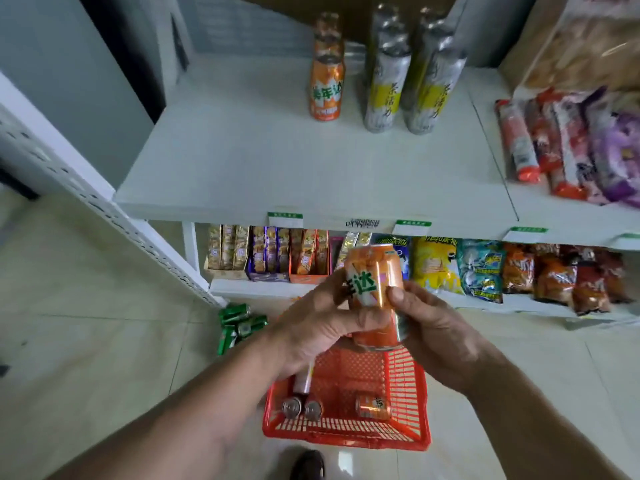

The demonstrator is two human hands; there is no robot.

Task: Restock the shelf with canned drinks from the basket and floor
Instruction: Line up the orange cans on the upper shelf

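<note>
Below the held orange can (375, 276), green cans (239, 325) flank the red basket (405, 382).

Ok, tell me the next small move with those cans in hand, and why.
Probably lift the upper orange can, gripped by the left hand, onto the bare white shelf beside the orange bottle. The right hand holds a second can beneath it, and more wait in the red basket.

"达" on held orange can (372, 277); "茶活力" on silver bottles (384, 95)
</note>
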